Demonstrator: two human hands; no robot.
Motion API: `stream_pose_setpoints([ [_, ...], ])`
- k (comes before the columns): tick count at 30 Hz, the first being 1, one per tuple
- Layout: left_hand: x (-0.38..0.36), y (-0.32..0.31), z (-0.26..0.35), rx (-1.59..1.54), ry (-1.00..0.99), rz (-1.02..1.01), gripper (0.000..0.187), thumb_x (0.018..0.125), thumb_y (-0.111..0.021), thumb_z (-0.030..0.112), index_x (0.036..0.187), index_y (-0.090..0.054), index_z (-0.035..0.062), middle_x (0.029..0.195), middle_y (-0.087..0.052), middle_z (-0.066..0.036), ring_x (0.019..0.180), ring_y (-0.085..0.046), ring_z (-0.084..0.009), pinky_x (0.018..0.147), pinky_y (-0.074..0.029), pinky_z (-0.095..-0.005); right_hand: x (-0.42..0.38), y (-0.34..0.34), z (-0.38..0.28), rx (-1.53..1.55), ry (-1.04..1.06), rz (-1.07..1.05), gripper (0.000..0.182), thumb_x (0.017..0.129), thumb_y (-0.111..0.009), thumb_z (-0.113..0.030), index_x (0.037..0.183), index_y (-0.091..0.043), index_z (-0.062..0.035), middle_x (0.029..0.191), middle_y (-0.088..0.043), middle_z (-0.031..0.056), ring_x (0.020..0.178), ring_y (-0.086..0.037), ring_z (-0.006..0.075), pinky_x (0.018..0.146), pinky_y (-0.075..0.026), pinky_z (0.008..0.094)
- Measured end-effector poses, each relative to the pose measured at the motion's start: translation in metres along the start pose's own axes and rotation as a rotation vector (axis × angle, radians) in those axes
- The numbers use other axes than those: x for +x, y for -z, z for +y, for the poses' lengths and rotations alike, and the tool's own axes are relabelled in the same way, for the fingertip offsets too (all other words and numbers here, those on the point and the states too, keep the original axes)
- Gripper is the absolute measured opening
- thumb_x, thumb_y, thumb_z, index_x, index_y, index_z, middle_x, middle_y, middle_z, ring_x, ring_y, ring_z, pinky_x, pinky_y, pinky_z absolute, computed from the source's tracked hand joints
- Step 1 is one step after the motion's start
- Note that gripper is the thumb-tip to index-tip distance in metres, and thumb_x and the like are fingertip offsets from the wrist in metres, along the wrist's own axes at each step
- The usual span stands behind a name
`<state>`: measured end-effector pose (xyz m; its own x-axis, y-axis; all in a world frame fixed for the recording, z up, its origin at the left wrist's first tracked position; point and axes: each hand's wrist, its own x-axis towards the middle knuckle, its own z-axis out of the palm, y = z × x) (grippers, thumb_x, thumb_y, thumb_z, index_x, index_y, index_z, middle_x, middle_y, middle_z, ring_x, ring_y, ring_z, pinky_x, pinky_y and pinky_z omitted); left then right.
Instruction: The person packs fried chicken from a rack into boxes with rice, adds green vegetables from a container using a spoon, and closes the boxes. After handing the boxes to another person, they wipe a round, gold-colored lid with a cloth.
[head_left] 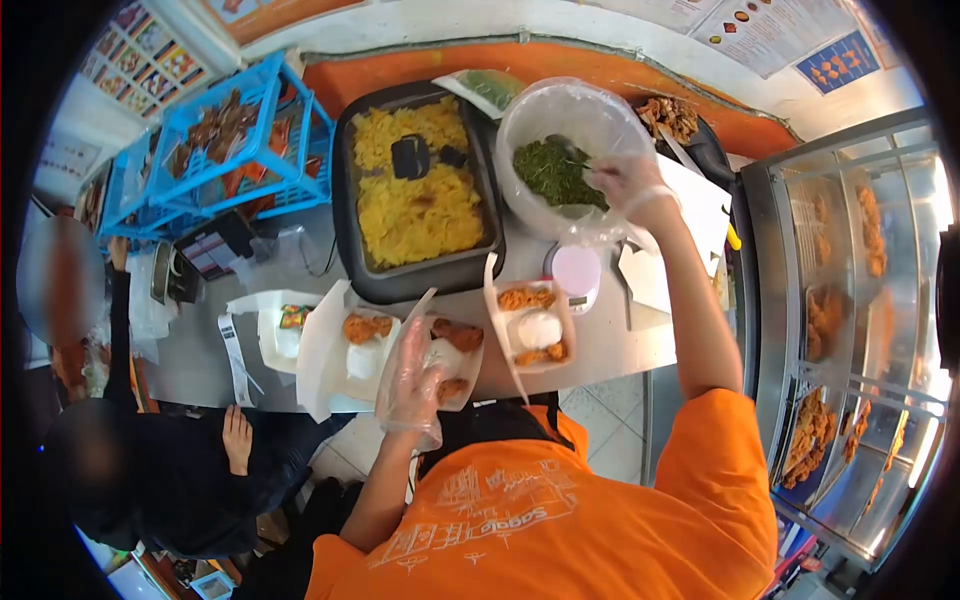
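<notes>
My left hand (412, 392), in a clear plastic glove, rests against the near left side of an open takeaway box (462, 392), gripping its edge. Inside are fried chicken (457, 334) and white rice. My right hand (637, 188), also gloved, reaches into a large bowl (518, 118) lined with clear plastic. Its fingers are closed around what looks like a metal utensil (568, 148) among chopped greens (552, 175); the grip is partly hidden. Beside my left hand stands another box (318, 355) with chicken and rice. A further filled box (500, 345) sits to the right.
A black pan (345, 215) of yellow rice stands behind the boxes. A small scale (576, 272) sits below the bowl. Blue baskets (262, 165) and a co-worker's hand (237, 438) are left. A paper strip (238, 365) lies nearby. A glass-fronted cabinet (765, 260) holds fried chicken at right.
</notes>
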<state>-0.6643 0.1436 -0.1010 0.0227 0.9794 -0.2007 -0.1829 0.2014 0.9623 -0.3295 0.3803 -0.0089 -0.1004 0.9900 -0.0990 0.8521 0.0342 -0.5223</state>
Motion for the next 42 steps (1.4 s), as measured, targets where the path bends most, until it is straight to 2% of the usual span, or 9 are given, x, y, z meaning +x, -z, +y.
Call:
stream_pose_setpoints([
  [2,0.015,-0.020,0.018,-0.041,0.049,0.057,0.077,0.079,-0.056,-0.004,0.150,-0.028,0.0047,0.151,-0.034,-0.015,0.142,-0.030,-0.0306,0.117,-0.022,-0.0419,0.059,-0.023,0.027,-0.359,0.199,-0.197,0.018,0.082,-0.063,-0.011,0.092,-0.072,0.0003,0.087,-0.069,0.0242,0.080,-0.069,0.0372,0.072,-0.055,0.0388],
  [5,0.029,-0.042,0.030,-0.033,0.073,0.106,0.067,0.085,-0.063,0.008,0.147,-0.036,0.0056,0.143,-0.045,-0.018,0.134,-0.042,-0.0306,0.113,-0.029,-0.0424,0.074,-0.049,0.016,-0.661,0.291,-0.436,0.017,0.075,-0.064,-0.006,0.087,-0.073,0.0024,0.087,-0.069,0.0245,0.082,-0.069,0.0363,0.073,-0.055,0.0400],
  [14,0.038,-0.076,0.039,0.091,0.079,0.125,0.059,0.092,-0.058,0.005,0.146,-0.034,0.0046,0.142,-0.046,-0.017,0.134,-0.044,-0.0277,0.112,-0.031,-0.0412,0.088,-0.044,0.050,-0.481,0.478,-0.798,0.021,0.074,-0.061,-0.009,0.088,-0.073,0.0020,0.083,-0.070,0.0230,0.079,-0.069,0.0341,0.071,-0.053,0.0404],
  [16,0.054,-0.092,0.049,0.096,-0.052,0.161,0.052,0.093,-0.058,0.008,0.142,-0.040,0.0034,0.141,-0.047,-0.018,0.132,-0.045,-0.0272,0.110,-0.035,-0.0394,0.099,-0.029,0.054,-0.130,0.280,-0.990,0.023,0.077,-0.061,-0.012,0.092,-0.072,0.0016,0.078,-0.070,0.0168,0.071,-0.068,0.0266,0.065,-0.052,0.0364],
  [17,0.063,-0.096,0.055,0.290,-0.125,0.154,0.049,0.093,-0.058,0.009,0.139,-0.044,0.0029,0.141,-0.047,-0.018,0.131,-0.046,-0.0279,0.108,-0.037,-0.0394,0.101,-0.028,0.066,0.011,0.257,-0.952,0.023,0.082,-0.062,-0.017,0.092,-0.071,0.0007,0.071,-0.067,0.0087,0.065,-0.064,0.0175,0.060,-0.049,0.0315],
  [21,0.111,-0.121,0.103,0.929,-0.398,0.096,0.047,0.089,-0.061,0.014,0.133,-0.051,0.0016,0.141,-0.044,-0.022,0.128,-0.047,-0.0372,0.105,-0.039,-0.0449,0.085,0.017,0.053,0.345,0.054,-0.805,0.023,0.088,-0.065,-0.022,0.093,-0.068,-0.0004,0.068,-0.060,0.0016,0.055,-0.053,0.0086,0.052,-0.043,0.0237],
  [27,0.193,-0.173,0.100,1.441,-0.728,-0.045,0.057,0.094,-0.051,0.045,0.141,-0.048,0.0138,0.157,-0.019,-0.022,0.143,-0.020,-0.0451,0.114,-0.021,-0.0570,0.059,0.051,0.050,0.526,0.002,-0.632,0.018,0.088,-0.063,-0.016,0.094,-0.066,0.0005,0.067,-0.058,-0.0003,0.052,-0.049,0.0070,0.047,-0.039,0.0223],
  [34,0.210,-0.187,0.092,1.551,-0.684,-0.025,0.059,0.090,-0.055,0.051,0.143,-0.047,0.0238,0.159,-0.015,-0.018,0.145,-0.013,-0.0448,0.115,-0.013,-0.0608,0.030,0.056,0.064,0.607,-0.187,-0.401,0.019,0.090,-0.059,-0.012,0.096,-0.068,0.0034,0.067,-0.057,-0.0001,0.054,-0.049,0.0074,0.048,-0.039,0.0243],
  [42,0.204,-0.181,0.087,1.368,-0.764,0.090,0.048,0.090,-0.060,0.038,0.131,-0.057,0.0127,0.148,-0.034,-0.022,0.136,-0.033,-0.0435,0.112,-0.024,-0.0586,0.008,0.054,0.068,0.782,-0.229,-0.332,0.018,0.093,-0.058,-0.015,0.089,-0.065,0.0015,0.066,-0.053,-0.0020,0.050,-0.044,0.0047,0.045,-0.034,0.0219],
])
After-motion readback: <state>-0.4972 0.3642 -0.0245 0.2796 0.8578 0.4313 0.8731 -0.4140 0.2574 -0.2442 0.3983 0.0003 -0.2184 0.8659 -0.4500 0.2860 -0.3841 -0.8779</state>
